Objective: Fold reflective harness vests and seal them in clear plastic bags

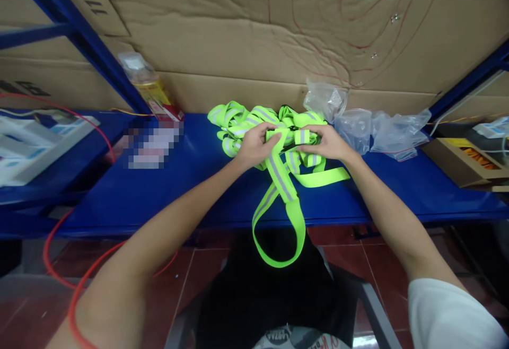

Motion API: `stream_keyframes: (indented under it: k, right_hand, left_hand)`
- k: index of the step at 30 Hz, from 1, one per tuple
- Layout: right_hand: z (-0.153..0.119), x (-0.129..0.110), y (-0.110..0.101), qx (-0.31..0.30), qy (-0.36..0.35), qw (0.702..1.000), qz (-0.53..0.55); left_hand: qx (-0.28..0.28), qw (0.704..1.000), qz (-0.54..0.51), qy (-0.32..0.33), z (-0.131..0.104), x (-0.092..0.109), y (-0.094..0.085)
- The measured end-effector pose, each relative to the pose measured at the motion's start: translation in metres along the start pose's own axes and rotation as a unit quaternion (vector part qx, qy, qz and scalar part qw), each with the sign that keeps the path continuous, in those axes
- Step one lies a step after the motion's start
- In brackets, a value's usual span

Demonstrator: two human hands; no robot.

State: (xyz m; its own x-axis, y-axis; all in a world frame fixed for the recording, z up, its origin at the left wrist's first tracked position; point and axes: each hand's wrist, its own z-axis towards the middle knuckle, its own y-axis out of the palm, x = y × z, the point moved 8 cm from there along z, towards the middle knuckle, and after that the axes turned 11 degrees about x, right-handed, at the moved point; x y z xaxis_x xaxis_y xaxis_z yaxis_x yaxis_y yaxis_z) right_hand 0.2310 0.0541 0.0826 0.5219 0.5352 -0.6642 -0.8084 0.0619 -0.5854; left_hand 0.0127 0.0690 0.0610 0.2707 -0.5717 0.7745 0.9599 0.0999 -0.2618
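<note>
A neon yellow-green reflective strap (pixel 281 176) with a silver-grey stripe is held up by both hands. My left hand (pixel 256 145) pinches it near a folded part, thumb on top. My right hand (pixel 324 142) grips another part of the strap to the right, its fingers around a short striped piece. From between the hands a loop of the strap hangs down past the front edge of the blue table (pixel 191 190). Behind and under the hands lies a tangled pile of the same straps (pixel 233 118). One loose end lies to the right.
Clear plastic bags (pixel 353 126) lie right of the pile against the cardboard backing (pixel 207 46). A bottle with a yellow label (pixel 149 86) stands at the back left. An open carton (pixel 463 163) sits far right. A red hose (pixel 73 306) curves at the left.
</note>
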Motion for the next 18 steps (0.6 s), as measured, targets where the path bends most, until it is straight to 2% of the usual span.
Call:
stream_keyframes:
  k: [2,4,6,8,13,15,16,18]
  right_hand:
    - [0.001,-0.003,0.002,0.01,0.012,0.999,0.047]
    - [0.002,-0.007,0.002,0.038,0.025,0.993,0.105]
    - [0.003,-0.007,-0.001,0.074,0.054,0.981,0.168]
    - [0.003,-0.002,-0.002,0.092,0.099,0.964,0.229]
    - [0.003,0.006,-0.006,0.09,0.156,0.934,0.307]
    - [0.003,0.008,-0.01,0.09,0.161,0.929,0.321]
    - [0.003,0.008,-0.012,0.096,0.162,0.926,0.327]
    - [0.004,0.009,-0.016,0.115,0.169,0.921,0.331]
  left_hand:
    - [0.004,0.998,-0.059,-0.018,0.004,-0.002,-0.003]
    - [-0.004,0.995,-0.095,-0.004,0.007,0.004,-0.007]
    - [-0.023,0.994,-0.109,0.019,0.006,0.012,-0.009]
    - [-0.048,0.991,-0.122,0.015,0.004,0.013,-0.006]
    - [-0.073,0.972,-0.19,-0.114,0.002,-0.01,0.005]
    - [-0.074,0.973,-0.176,-0.132,0.003,-0.014,0.004]
    - [-0.065,0.98,-0.146,-0.115,0.005,-0.012,0.0]
    - [-0.028,0.998,-0.053,-0.028,0.006,0.002,-0.012]
